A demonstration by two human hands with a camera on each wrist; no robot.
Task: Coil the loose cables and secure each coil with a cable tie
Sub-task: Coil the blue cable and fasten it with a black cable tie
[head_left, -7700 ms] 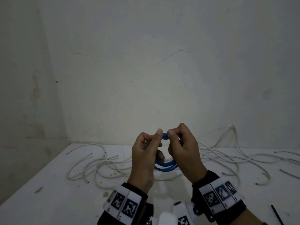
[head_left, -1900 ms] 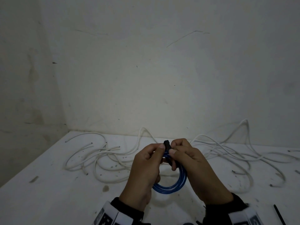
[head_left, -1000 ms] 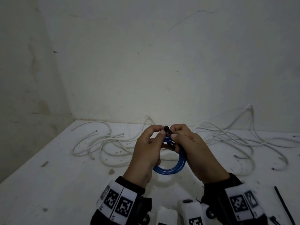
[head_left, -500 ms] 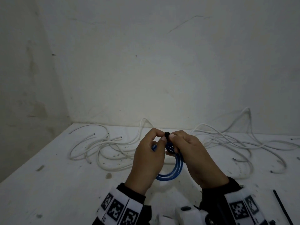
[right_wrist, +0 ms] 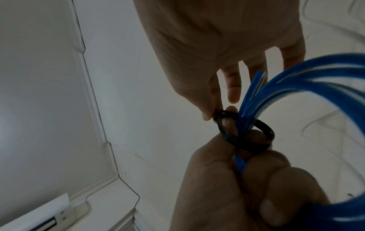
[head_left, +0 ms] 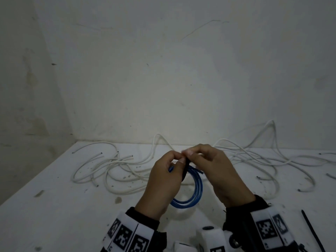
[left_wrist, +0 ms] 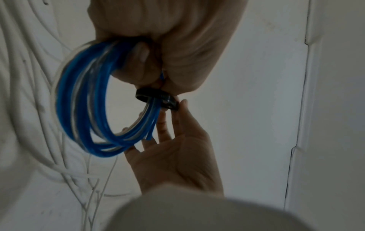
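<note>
A blue cable coil hangs between my hands above the white table. A black cable tie forms a loose loop round the coil's strands near their cut ends. My left hand pinches the tie's head end between thumb and forefinger, the other fingers straight, as the left wrist view shows at the tie. My right hand grips the blue strands just below the loop, fingers curled round them. In the head view the tie is a dark strip between the hands.
Loose white cables sprawl across the back of the table to the right side. A spare black cable tie lies at the front right. Grey walls close the back and the left.
Both hands stay together at the coil's top. The fingertips have closed over the tie's head, which showed above them before, and the coil hangs a little more to the right.
</note>
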